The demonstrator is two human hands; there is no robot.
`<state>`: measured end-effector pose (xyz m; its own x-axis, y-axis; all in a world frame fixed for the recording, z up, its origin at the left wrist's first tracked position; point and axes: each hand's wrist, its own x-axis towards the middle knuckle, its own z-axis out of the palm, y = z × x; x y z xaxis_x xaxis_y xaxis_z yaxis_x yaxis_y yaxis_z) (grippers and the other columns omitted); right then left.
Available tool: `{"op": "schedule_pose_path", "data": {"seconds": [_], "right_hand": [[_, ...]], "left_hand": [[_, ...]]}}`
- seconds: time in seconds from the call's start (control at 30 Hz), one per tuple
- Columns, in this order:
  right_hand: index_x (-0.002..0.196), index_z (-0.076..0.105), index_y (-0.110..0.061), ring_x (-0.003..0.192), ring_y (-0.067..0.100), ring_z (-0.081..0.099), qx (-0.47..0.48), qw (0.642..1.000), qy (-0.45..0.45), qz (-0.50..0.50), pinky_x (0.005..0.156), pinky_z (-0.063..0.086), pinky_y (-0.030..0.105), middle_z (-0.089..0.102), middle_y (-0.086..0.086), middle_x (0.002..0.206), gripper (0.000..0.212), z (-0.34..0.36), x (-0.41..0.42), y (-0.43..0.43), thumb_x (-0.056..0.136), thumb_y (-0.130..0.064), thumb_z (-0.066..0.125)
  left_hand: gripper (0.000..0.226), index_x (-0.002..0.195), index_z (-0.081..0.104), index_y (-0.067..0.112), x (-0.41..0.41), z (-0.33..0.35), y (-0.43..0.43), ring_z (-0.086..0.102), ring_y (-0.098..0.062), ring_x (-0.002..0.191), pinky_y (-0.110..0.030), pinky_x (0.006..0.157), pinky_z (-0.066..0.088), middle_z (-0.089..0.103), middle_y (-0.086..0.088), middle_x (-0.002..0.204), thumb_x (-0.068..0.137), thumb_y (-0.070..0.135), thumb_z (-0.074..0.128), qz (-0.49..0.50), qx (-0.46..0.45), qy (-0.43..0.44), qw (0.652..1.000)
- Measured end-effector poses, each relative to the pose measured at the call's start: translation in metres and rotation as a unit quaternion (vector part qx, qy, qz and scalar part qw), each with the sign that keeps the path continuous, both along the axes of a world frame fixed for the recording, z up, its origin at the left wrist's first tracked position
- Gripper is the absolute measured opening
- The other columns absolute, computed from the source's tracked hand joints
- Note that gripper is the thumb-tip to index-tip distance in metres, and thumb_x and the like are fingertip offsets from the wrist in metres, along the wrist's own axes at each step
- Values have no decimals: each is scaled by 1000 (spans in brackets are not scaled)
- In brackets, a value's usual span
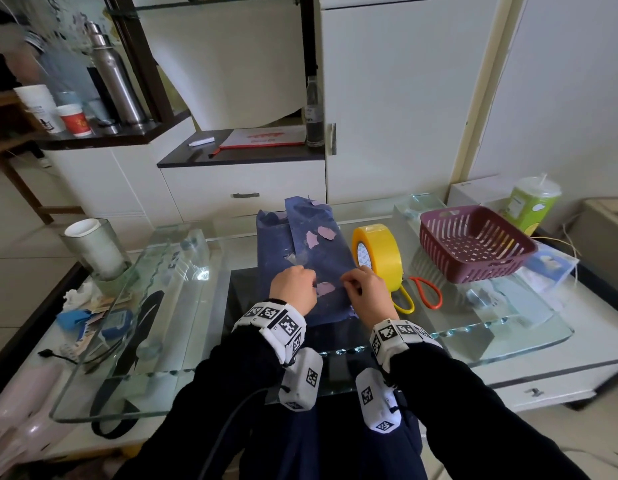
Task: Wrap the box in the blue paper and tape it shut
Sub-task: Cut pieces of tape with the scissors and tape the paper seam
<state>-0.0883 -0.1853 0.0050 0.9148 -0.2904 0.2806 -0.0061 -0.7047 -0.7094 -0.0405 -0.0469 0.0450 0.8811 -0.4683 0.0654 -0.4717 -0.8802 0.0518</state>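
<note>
Pinching near right edge of blue paper (309,252) between thumb and fingertips, right hand (367,293) is working just beside yellow tape roll (379,255). Left hand (293,289) is resting on paper's near end, fingers curled under; whether gripping cannot be told. Paper is lying creased mid glass table (193,323). Scissors (426,293) are lying right of hands, purple basket (473,245) farther right.
</note>
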Motion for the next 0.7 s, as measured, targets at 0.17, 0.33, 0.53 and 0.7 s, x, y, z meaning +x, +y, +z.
{"op": "schedule_pose_path", "data": {"seconds": [0.17,0.33,0.53,0.7], "right_hand": [[99,66,-1,90,32,60,23,1000,-8,-10,82,49,43,60,15,103,17,4,4,-1,91,-5,52],[93,67,-7,92,31,59,-6,998,23,-52,77,47,38,63,11,100,16,0,4,-3,89,-12,52],[104,64,-5,108,28,53,-53,986,85,-136,77,43,33,57,10,114,23,-13,10,-13,92,-13,45],[128,47,-4,128,33,38,-100,964,174,-173,103,35,39,41,17,136,37,-23,22,-14,92,-14,46]], "left_hand": [[35,118,59,7,8,3,3,50,-31,117,-37,93,42,56,-13,125,97,32,45,51,32,-5,998],[35,115,58,8,21,3,20,56,-31,113,-37,85,46,56,-12,123,96,35,49,94,11,28,995],[31,115,58,7,25,4,30,57,-33,112,-36,85,48,58,-14,122,96,29,50,119,54,9,991],[29,114,61,8,32,11,43,57,-33,113,-37,89,47,54,-14,126,92,25,56,141,9,58,988]]}}
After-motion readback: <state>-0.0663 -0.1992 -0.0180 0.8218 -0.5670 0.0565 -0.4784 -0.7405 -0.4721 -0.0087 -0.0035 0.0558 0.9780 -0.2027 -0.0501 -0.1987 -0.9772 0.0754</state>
